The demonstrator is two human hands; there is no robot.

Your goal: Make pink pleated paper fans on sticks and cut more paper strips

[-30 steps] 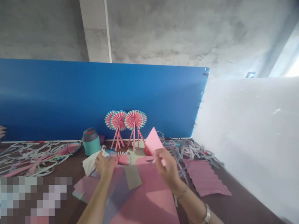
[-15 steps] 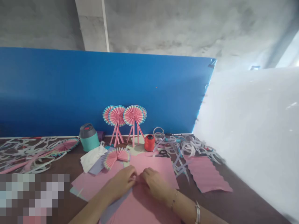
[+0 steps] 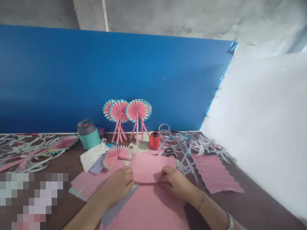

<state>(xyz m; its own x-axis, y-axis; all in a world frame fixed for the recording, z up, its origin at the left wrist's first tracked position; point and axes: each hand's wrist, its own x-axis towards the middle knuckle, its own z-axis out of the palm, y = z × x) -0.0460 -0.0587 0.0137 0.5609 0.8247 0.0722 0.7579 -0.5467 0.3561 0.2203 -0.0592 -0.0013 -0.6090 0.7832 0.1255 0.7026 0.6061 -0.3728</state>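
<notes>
A pink sheet of paper (image 3: 153,167) lies in front of me, its near edge slightly raised and curved. My left hand (image 3: 123,179) pinches that edge at its left end, and my right hand (image 3: 171,182) pinches it at the right end. Under and nearer to me lies another pink sheet (image 3: 151,207), with a lavender sheet (image 3: 117,206) showing along its left side. Just beyond my left hand sits a half-round pleated paper fan (image 3: 117,156) in pink with a pale striped rim.
Round pink fans on sticks (image 3: 137,111) lean against a blue board (image 3: 172,73). A red thread spool (image 3: 154,141), scissors (image 3: 169,152) and tangled paper strips (image 3: 196,145) lie right of them. At left are a teal bottle (image 3: 90,137) and a white cloth (image 3: 92,156). A creased pink sheet (image 3: 218,174) lies right.
My hands have moved apart from the middle to the two ends of the pink sheet's near edge. The view has tilted down a little.
</notes>
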